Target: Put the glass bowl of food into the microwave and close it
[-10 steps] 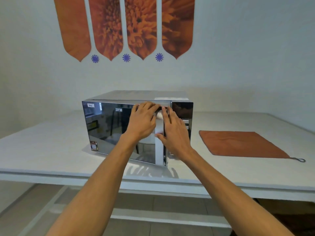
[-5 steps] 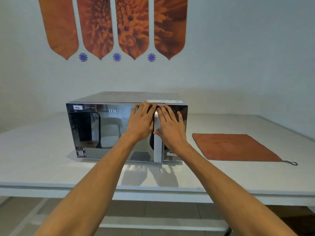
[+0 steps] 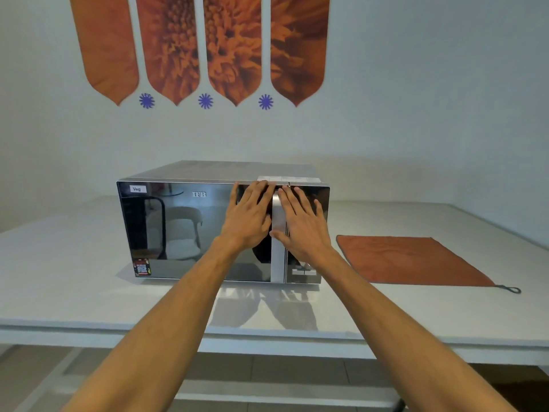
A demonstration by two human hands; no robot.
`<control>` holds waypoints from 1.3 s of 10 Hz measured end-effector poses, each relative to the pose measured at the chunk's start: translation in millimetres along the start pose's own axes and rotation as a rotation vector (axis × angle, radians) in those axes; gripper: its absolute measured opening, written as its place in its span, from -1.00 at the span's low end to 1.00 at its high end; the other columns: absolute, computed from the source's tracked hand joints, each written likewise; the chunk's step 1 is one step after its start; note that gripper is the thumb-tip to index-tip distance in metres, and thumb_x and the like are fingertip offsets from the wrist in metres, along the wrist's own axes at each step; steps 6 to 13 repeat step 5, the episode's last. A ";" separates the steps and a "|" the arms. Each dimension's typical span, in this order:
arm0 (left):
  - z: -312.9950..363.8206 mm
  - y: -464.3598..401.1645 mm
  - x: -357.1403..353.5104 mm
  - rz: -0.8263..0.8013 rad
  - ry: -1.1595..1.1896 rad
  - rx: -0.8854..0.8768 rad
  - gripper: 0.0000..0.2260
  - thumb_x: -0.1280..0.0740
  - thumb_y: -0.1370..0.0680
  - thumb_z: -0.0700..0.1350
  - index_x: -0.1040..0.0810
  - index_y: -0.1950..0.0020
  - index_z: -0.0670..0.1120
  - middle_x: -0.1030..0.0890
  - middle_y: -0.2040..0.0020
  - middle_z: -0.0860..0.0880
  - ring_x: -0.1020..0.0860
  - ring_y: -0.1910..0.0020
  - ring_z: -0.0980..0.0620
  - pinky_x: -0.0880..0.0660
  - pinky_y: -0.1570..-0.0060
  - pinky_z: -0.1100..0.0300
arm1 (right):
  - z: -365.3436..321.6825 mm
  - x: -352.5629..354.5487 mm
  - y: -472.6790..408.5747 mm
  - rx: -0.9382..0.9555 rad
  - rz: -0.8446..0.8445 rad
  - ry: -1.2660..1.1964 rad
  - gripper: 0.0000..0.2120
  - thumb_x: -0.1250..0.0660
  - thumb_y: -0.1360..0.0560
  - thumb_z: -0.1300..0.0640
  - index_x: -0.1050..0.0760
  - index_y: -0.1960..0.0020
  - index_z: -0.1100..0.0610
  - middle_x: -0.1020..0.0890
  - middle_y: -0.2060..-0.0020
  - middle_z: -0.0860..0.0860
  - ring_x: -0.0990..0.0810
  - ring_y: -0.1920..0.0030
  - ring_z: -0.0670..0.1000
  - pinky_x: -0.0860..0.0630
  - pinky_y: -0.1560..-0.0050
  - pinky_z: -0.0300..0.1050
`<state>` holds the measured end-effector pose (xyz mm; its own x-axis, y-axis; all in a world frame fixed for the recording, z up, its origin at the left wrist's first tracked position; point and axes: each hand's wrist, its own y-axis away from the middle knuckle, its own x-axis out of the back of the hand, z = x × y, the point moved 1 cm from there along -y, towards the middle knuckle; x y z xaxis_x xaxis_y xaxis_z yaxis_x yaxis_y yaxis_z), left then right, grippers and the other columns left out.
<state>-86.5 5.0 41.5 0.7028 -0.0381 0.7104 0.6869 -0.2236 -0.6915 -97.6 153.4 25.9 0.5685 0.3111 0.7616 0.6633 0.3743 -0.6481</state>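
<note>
A silver microwave [image 3: 184, 230] with a dark mirrored door stands on the white table [image 3: 74, 292], its door flush with the front. My left hand [image 3: 248, 217] lies flat on the door just left of the vertical silver handle [image 3: 278, 233], fingers spread. My right hand [image 3: 301, 224] lies flat just right of that handle, over the control panel, thumb touching the handle. Neither hand holds anything. The glass bowl of food is not visible; the mirrored door hides the inside.
An orange cloth [image 3: 410, 260] with a small loop lies flat on the table to the right of the microwave. Orange flower decals [image 3: 202, 46] hang on the wall behind. The table's front edge [image 3: 267, 337] runs below my forearms.
The microwave door swung from slightly ajar to flush with the front. Both hands pressed in with it and now lie flatter beside the handle.
</note>
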 end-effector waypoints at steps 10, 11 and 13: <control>-23.1 -2.8 65.5 0.251 0.050 0.094 -0.36 -0.01 -0.56 0.21 0.04 -0.58 -0.01 0.02 -0.60 -0.03 0.09 -0.57 -0.01 0.18 -0.49 -0.15 | 41.2 96.6 -9.0 -0.042 0.190 0.088 -0.18 -0.11 -0.50 -0.35 0.07 -0.58 0.03 0.02 -0.58 0.01 0.07 -0.56 0.06 0.00 -0.48 0.21; -23.1 -2.8 65.5 0.251 0.050 0.094 -0.36 -0.01 -0.56 0.21 0.04 -0.58 -0.01 0.02 -0.60 -0.03 0.09 -0.57 -0.01 0.18 -0.49 -0.15 | 41.2 96.6 -9.0 -0.042 0.190 0.088 -0.18 -0.11 -0.50 -0.35 0.07 -0.58 0.03 0.02 -0.58 0.01 0.07 -0.56 0.06 0.00 -0.48 0.21; -23.1 -2.8 65.5 0.251 0.050 0.094 -0.36 -0.01 -0.56 0.21 0.04 -0.58 -0.01 0.02 -0.60 -0.03 0.09 -0.57 -0.01 0.18 -0.49 -0.15 | 41.2 96.6 -9.0 -0.042 0.190 0.088 -0.18 -0.11 -0.50 -0.35 0.07 -0.58 0.03 0.02 -0.58 0.01 0.07 -0.56 0.06 0.00 -0.48 0.21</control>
